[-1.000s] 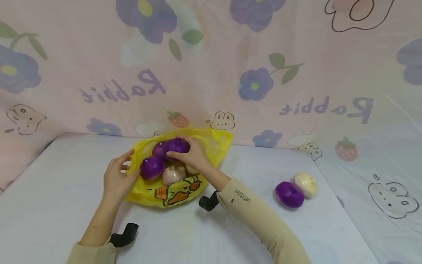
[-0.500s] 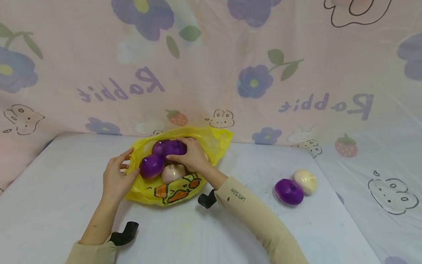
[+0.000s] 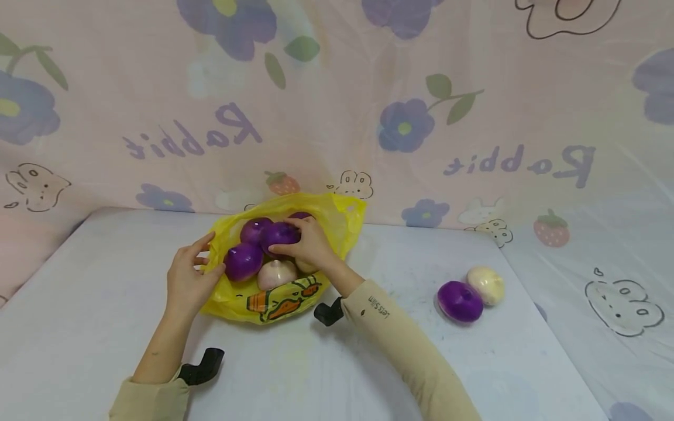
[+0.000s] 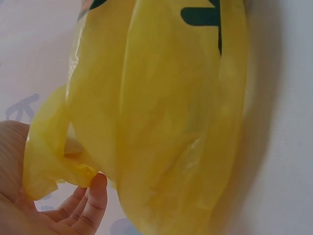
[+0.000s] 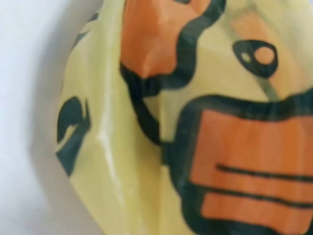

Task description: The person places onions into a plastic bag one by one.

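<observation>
A yellow plastic bag [image 3: 344, 219] with a duck print lies on the table, its mouth spread toward me. My left hand [image 3: 191, 283] holds the bag's left rim; in the left wrist view its fingertips [image 4: 98, 193] pinch a fold of the plastic. Inside the bag, my right hand [image 3: 314, 248] grips a purple onion [image 3: 278, 235] between thumb and fingers. Around it sit another purple onion [image 3: 244, 262], a shaded purple onion [image 3: 255, 229] and a pale onion [image 3: 276, 273], with more partly hidden behind the right hand. The right wrist view shows only the bag's printed side [image 5: 142, 196].
On the right of the white table [image 3: 400, 356], a purple onion [image 3: 460, 301] and a cream onion [image 3: 487, 285] lie side by side. A patterned curtain [image 3: 326, 117] hangs behind the table. Black camera mounts [image 3: 202, 367] stick out from both wrists.
The right hand dips slightly with its onion and stays in the bag. The bag's back rim stands a little higher, and another purple onion now shows behind the right hand.
</observation>
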A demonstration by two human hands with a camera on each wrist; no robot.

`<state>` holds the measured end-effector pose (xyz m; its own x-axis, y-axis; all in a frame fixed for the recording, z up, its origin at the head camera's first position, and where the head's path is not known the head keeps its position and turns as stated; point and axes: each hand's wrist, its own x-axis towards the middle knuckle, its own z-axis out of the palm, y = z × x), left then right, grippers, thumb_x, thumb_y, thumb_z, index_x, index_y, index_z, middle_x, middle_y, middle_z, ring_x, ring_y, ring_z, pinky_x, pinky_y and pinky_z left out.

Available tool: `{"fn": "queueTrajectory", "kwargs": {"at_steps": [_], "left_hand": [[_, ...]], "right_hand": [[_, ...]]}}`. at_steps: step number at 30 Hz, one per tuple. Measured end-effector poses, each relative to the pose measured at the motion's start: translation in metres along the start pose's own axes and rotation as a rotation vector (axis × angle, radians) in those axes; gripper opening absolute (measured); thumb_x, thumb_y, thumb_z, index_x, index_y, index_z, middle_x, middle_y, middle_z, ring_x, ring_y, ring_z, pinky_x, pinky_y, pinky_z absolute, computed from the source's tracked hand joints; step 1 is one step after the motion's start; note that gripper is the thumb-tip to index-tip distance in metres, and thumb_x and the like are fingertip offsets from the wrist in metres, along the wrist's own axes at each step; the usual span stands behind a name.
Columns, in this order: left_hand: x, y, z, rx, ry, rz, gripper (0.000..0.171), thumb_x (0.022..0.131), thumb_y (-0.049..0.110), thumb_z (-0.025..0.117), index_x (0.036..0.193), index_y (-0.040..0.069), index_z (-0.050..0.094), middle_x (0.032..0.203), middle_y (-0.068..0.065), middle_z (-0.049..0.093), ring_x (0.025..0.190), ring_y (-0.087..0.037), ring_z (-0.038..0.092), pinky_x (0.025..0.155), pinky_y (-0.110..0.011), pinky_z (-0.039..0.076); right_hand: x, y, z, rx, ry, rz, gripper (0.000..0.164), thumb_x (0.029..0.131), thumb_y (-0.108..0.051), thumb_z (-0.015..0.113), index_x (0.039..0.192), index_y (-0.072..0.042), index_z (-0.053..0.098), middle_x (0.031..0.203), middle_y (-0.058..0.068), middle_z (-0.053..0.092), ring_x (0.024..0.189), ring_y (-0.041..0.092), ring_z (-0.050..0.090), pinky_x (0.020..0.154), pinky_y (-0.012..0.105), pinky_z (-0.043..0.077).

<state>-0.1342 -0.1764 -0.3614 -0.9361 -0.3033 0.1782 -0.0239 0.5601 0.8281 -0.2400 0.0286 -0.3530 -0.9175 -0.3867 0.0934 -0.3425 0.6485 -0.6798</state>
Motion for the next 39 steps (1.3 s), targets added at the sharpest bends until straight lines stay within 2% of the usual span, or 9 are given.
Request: {"fn": "queueTrajectory", "kwargs": {"at_steps": [7,12,17,21,25,29,32,36,39], "left_hand": [[0.002,0.001,0.000,0.000,0.012,0.001,0.061,0.084,0.001,0.065,0.142,0.006,0.046,0.126,-0.023,0.049,0.101,-0.034,0.053,0.083,-0.032,0.042],[0.002,0.001,0.000,0.000,0.019,-0.002,0.062,0.084,0.001,0.065,0.142,0.006,0.046,0.126,-0.023,0.049,0.101,-0.034,0.053,0.084,-0.036,0.043],[0.002,0.001,-0.001,-0.001,0.017,0.003,0.062,0.084,0.001,0.066,0.142,0.006,0.045,0.127,-0.024,0.048,0.101,-0.035,0.052,0.086,-0.040,0.043],[0.003,0.002,-0.001,-0.001,0.023,0.004,0.061,0.084,0.001,0.065,0.142,0.006,0.046,0.126,-0.023,0.049,0.101,-0.034,0.052,0.084,-0.035,0.042],[0.003,0.001,-0.001,-0.002,0.020,-0.004,0.062,0.084,0.002,0.065,0.142,0.007,0.046,0.127,-0.023,0.049,0.101,-0.033,0.052,0.083,-0.031,0.042],[0.003,0.001,-0.001,-0.005,0.013,-0.001,0.062,0.084,0.001,0.065,0.142,0.007,0.046,0.126,-0.023,0.049,0.100,-0.033,0.052,0.085,-0.035,0.043],[0.003,0.002,-0.001,0.002,0.010,0.002,0.062,0.084,0.002,0.066,0.142,0.006,0.046,0.126,-0.024,0.048,0.100,-0.034,0.051,0.084,-0.037,0.043],[0.003,0.003,-0.002,0.006,0.009,-0.005,0.062,0.084,0.002,0.066,0.142,0.007,0.046,0.127,-0.024,0.049,0.101,-0.033,0.051,0.082,-0.032,0.042],[0.003,0.004,-0.003,-0.001,0.003,-0.013,0.062,0.084,0.001,0.066,0.143,0.007,0.045,0.128,-0.024,0.048,0.102,-0.033,0.051,0.084,-0.035,0.042]], "right_hand": [[-0.004,-0.003,0.002,-0.109,-0.046,0.025,0.072,0.075,-0.042,0.079,0.136,-0.011,0.055,0.130,0.012,0.051,0.117,0.024,0.046,0.103,0.037,0.040],[-0.004,-0.001,0.000,-0.068,-0.052,0.008,0.072,0.076,-0.042,0.078,0.136,-0.009,0.053,0.134,0.012,0.051,0.122,0.024,0.046,0.106,0.038,0.038],[-0.002,0.004,-0.010,0.076,0.007,-0.036,0.066,0.077,-0.035,0.079,0.131,-0.005,0.057,0.132,0.014,0.053,0.121,0.028,0.051,0.103,0.039,0.042],[-0.006,0.007,-0.018,0.139,0.066,-0.062,0.060,0.079,-0.033,0.078,0.129,-0.008,0.059,0.130,0.013,0.055,0.117,0.027,0.054,0.096,0.039,0.047],[-0.015,0.010,-0.027,0.172,0.112,-0.088,0.056,0.080,-0.032,0.077,0.128,-0.010,0.060,0.129,0.011,0.056,0.115,0.027,0.052,0.095,0.042,0.048],[-0.023,0.014,-0.036,0.214,0.159,-0.128,0.053,0.080,-0.029,0.077,0.125,-0.006,0.061,0.125,0.010,0.058,0.115,0.029,0.054,0.093,0.045,0.049],[-0.028,0.017,-0.043,0.223,0.193,-0.146,0.050,0.081,-0.028,0.077,0.124,-0.008,0.062,0.124,0.006,0.060,0.115,0.025,0.054,0.091,0.042,0.050],[-0.033,0.020,-0.050,0.228,0.231,-0.169,0.048,0.081,-0.026,0.077,0.123,-0.009,0.063,0.124,0.006,0.060,0.116,0.025,0.054,0.090,0.041,0.050],[-0.036,0.023,-0.055,0.240,0.294,-0.200,0.044,0.081,-0.024,0.077,0.121,-0.008,0.065,0.121,0.008,0.061,0.114,0.029,0.054,0.088,0.044,0.050]]}}
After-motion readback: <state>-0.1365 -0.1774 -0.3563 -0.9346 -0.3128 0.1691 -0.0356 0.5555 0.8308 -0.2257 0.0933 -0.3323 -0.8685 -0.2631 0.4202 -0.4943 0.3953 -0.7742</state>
